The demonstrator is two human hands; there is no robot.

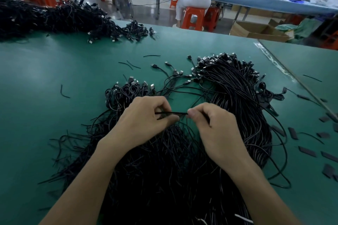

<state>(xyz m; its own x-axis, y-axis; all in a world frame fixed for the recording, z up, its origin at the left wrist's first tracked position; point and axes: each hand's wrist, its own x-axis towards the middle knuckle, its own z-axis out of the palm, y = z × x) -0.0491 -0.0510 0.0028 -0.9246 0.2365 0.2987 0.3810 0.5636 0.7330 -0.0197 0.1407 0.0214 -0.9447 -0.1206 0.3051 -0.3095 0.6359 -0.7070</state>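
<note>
**Head view of a cable-bundling bench.** We see the left hand (146,115) and the right hand (217,129) poised just above the work. Each pinches one end of a short, thin black strand (172,113) between thumb and curled fingers, so that it runs taut and roughly level between them. Whether this is a wire tie or the tail of a cable we cannot tell, since blur softens it. Directly beneath the hands lies a dense heap of loose black cords (164,170), spreading toward the near edge of the green table mat (45,71). Just beyond the left hand sits a small cluster of coiled black USB cables (128,91), which we read as finished pieces. To the right, a long sheaf of straight black USB cables (237,100), plugs fanned at the far end, appears unprocessed. A much larger mound of black cables (54,18) occupies the far left corner. Flat dark rectangular tabs (308,151) and stray short black offcuts (64,93) dot the mat. We judge the job to be at an early-to-middle stage: a few coils done, the bulk of the sheaf left to do
</note>
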